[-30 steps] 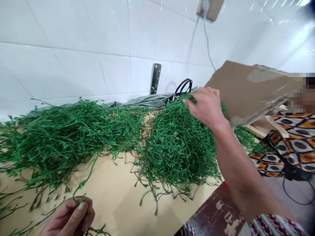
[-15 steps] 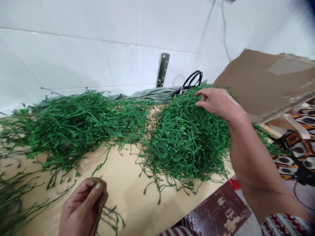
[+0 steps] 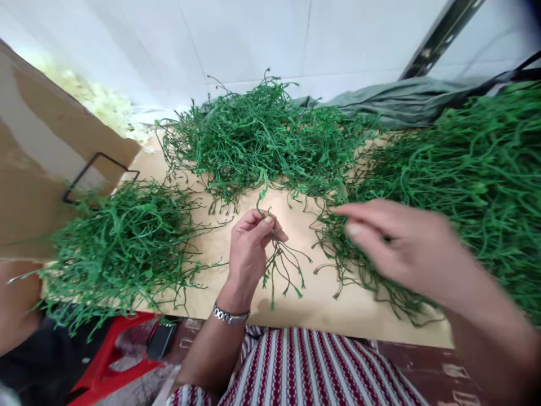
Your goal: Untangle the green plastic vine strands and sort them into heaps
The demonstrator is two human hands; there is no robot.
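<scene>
Green, thin, cord-like strands (image 3: 276, 251) hung roughly vertical at frame centre, pinched by the left hand (image 3: 249, 242); the blurred right hand (image 3: 397, 242), its grip unreadable, hovered apart to their right.

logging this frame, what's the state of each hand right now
Left hand: closed, holding thin green stems.
Right hand: blurred, grip cannot be told.

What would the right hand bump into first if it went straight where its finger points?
Probably the left hand, holding thin green stems. If the right hand is low, though, loose stems by its fingertip could come first; the depth is hard to tell.
</scene>
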